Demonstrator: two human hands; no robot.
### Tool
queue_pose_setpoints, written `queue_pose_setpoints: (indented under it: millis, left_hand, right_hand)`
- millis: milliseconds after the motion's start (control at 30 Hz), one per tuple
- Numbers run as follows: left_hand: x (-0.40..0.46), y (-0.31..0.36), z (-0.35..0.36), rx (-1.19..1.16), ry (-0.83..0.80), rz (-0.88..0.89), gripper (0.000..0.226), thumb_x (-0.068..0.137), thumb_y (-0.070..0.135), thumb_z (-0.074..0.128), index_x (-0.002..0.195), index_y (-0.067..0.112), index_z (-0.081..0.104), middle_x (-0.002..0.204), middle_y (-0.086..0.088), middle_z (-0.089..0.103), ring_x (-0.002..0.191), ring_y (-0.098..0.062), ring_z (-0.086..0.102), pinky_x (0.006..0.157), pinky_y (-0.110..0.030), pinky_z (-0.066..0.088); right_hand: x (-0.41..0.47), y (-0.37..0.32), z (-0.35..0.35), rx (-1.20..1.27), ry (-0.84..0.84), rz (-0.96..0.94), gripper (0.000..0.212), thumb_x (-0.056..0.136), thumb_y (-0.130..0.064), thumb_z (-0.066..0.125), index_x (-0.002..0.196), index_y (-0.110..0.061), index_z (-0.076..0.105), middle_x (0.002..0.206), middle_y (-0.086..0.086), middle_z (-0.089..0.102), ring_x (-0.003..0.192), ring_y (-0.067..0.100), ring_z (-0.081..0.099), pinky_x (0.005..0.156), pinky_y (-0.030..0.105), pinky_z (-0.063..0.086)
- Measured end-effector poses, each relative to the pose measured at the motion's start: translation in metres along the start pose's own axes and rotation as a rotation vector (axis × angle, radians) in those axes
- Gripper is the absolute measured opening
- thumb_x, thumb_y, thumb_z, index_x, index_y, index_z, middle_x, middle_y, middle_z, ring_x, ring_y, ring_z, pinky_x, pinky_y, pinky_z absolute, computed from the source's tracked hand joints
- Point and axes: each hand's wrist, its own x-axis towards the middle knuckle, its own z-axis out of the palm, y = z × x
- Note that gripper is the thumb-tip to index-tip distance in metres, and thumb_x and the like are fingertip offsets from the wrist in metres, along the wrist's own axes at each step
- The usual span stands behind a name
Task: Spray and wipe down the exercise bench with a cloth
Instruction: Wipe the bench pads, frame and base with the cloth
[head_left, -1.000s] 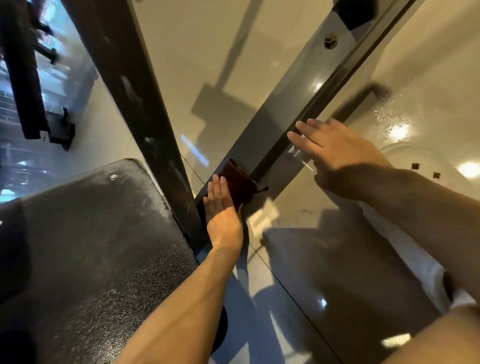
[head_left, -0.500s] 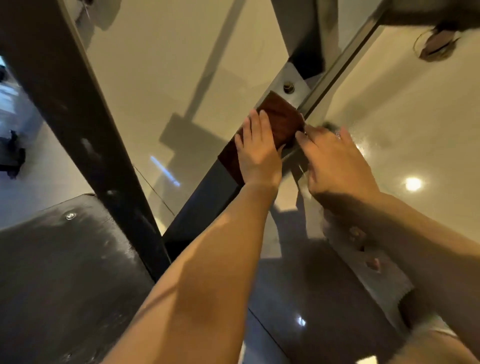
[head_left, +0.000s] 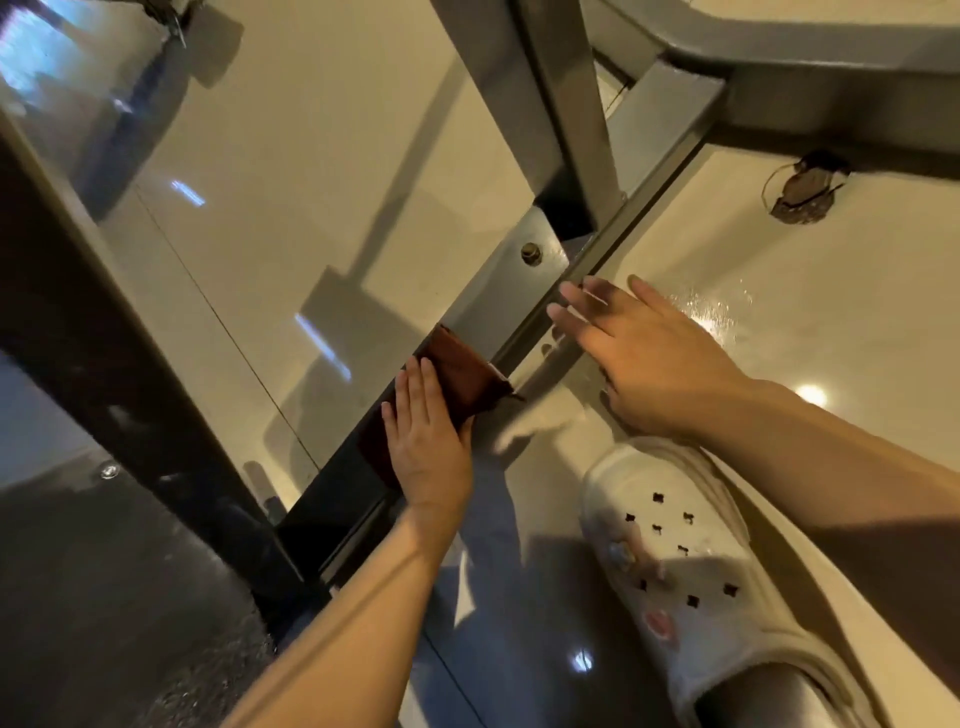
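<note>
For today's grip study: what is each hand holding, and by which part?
The left hand presses the dark red folded cloth flat against the grey metal frame bar, covering its near end. The right hand holds nothing.

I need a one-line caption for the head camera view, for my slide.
Left hand presses a brown cloth flat on the bench's metal frame bar; the right hand hovers open beside it.

reddish-brown cloth (head_left: 465, 376), grey metal frame (head_left: 670, 109), white clog (head_left: 691, 571), glossy beige floor (head_left: 322, 156).
</note>
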Motion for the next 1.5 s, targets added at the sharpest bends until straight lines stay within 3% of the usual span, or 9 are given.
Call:
queue_pose_setpoints:
  millis: [200, 300, 400, 533, 700, 1067, 1233, 1367, 1500]
  left_hand:
    - [0.054, 0.065, 0.001, 0.058, 0.027, 0.032, 0.078, 0.090, 0.051, 0.039, 0.143, -0.005, 0.036, 0.147, -0.024, 0.040, 0.137, -0.036, 0.039, 0.107, -0.054, 0.035]
    - [0.072, 0.088, 0.002, 0.066, -0.069, 0.058, 0.083, 0.092, 0.046, 0.047, 0.152, 0.001, 0.012, 0.160, -0.019, 0.013, 0.148, -0.033, 0.011, 0.117, -0.055, 0.016]
    - [0.078, 0.091, 0.004, 0.084, -0.041, 0.044, 0.080, 0.089, 0.048, 0.044, 0.152, 0.003, 0.021, 0.156, -0.023, 0.023, 0.146, -0.037, 0.020, 0.111, -0.061, 0.026]
    - [0.063, 0.066, 0.005, 0.092, 0.017, 0.207, 0.071, 0.088, 0.041, 0.043, 0.148, 0.005, 0.030, 0.150, -0.024, 0.036, 0.139, -0.039, 0.035, 0.105, -0.060, 0.038]
    - [0.067, 0.094, -0.012, -0.507, 0.079, -0.159, 0.052, 0.098, 0.035, 0.039, 0.146, 0.016, 0.039, 0.154, -0.005, 0.037, 0.145, -0.020, 0.026, 0.121, -0.050, 0.010]
    - [0.101, 0.125, -0.014, -0.521, -0.050, 0.176, 0.037, 0.098, 0.021, 0.044, 0.133, 0.012, 0.052, 0.149, -0.004, 0.043, 0.145, -0.020, 0.027, 0.118, -0.046, 0.024]
    - [0.100, 0.134, -0.048, -0.593, -0.122, 0.083, 0.021, 0.098, 0.016, 0.051, 0.116, 0.017, 0.061, 0.128, 0.003, 0.058, 0.122, -0.014, 0.051, 0.109, -0.042, 0.040]
    - [0.076, 0.163, -0.107, -0.897, -0.138, -0.127, 0.015, 0.099, 0.015, 0.051, 0.095, 0.030, 0.055, 0.124, 0.006, 0.040, 0.094, 0.005, 0.053, 0.084, -0.004, 0.043]
    - [0.048, 0.178, -0.162, -1.137, -0.127, -0.105, 0.023, 0.099, 0.013, 0.051, 0.103, 0.033, 0.061, 0.109, 0.005, 0.067, 0.096, -0.003, 0.065, 0.086, -0.020, 0.052]
  right_hand:
    - [0.048, 0.019, -0.015, -0.041, -0.103, -0.006, 0.068, 0.099, -0.023, 0.036, 0.155, -0.014, -0.002, 0.164, 0.005, -0.007, 0.150, 0.020, -0.003, 0.120, 0.036, 0.002]
    - [0.046, 0.022, -0.014, 0.036, -0.103, 0.004, 0.069, 0.099, -0.022, 0.039, 0.155, -0.015, -0.001, 0.164, 0.003, -0.005, 0.150, 0.017, -0.003, 0.119, 0.035, 0.002]
    - [0.049, 0.026, -0.020, 0.131, -0.120, 0.000, 0.071, 0.096, -0.019, 0.041, 0.156, -0.019, 0.003, 0.164, -0.001, -0.001, 0.150, 0.012, -0.001, 0.121, 0.032, 0.004]
    - [0.029, 0.037, -0.033, 0.271, 0.011, 0.078, 0.056, 0.092, -0.015, 0.051, 0.145, -0.027, 0.037, 0.146, -0.002, 0.041, 0.132, 0.020, 0.037, 0.109, 0.032, 0.032]
    - [-0.008, 0.060, -0.026, 0.404, 0.099, 0.217, 0.057, 0.097, -0.015, 0.051, 0.151, -0.024, 0.032, 0.155, -0.002, 0.036, 0.141, 0.017, 0.032, 0.114, 0.026, 0.023]
    - [0.001, 0.067, -0.053, 0.457, 0.064, 0.237, 0.053, 0.102, -0.021, 0.044, 0.152, -0.027, 0.028, 0.157, -0.006, 0.030, 0.142, 0.014, 0.029, 0.113, 0.026, 0.025]
    - [-0.009, 0.061, -0.075, 0.515, 0.031, 0.232, 0.049, 0.102, -0.021, 0.046, 0.148, -0.029, 0.034, 0.153, -0.006, 0.036, 0.138, 0.016, 0.036, 0.109, 0.027, 0.030]
    - [-0.019, 0.053, -0.101, 0.577, 0.099, 0.117, 0.061, 0.098, -0.021, 0.053, 0.152, -0.032, 0.026, 0.157, -0.001, 0.027, 0.142, 0.020, 0.029, 0.112, 0.030, 0.026]
    - [-0.032, 0.033, -0.142, 0.661, 0.190, 0.027, 0.073, 0.094, -0.023, 0.061, 0.152, -0.038, 0.019, 0.145, -0.001, 0.041, 0.129, 0.021, 0.042, 0.101, 0.028, 0.038]
